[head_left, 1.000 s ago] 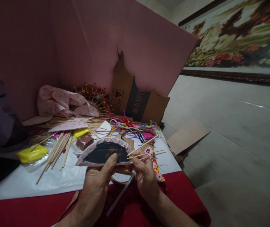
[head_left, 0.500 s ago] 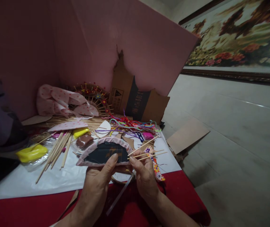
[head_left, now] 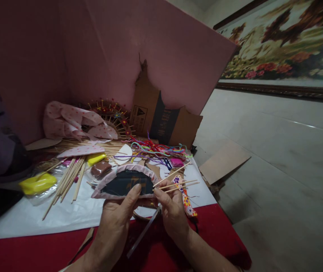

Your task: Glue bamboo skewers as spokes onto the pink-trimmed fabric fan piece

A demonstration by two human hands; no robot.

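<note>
My left hand (head_left: 117,221) grips a half-moon piece of dark cardboard (head_left: 117,185) by its straight lower edge, thumb on top. Pink fabric is folded over the piece's curved rim. Three thin wooden sticks (head_left: 175,172) are pinched between the thumb and fingers of my right hand (head_left: 174,213). Their near ends meet the right corner of the half-moon piece; whether they are fixed to it I cannot tell. Below, a see-through glue stick (head_left: 144,231) slants down from beside my right hand. A patterned fabric strip (head_left: 188,206) lies just right of that hand.
Loose wooden sticks (head_left: 65,181), yellow clay (head_left: 38,184) and brown clay (head_left: 100,170) in wrappers lie left. Colourful pipe cleaners (head_left: 158,147) and a torn cardboard sheet (head_left: 144,109) are behind. A stick fan with flowers (head_left: 124,121) stands by spotted pink fabric (head_left: 62,121).
Almost nothing differs. My right fingertips have shifted very slightly at the near ends of the sticks; both hands keep their hold.
</note>
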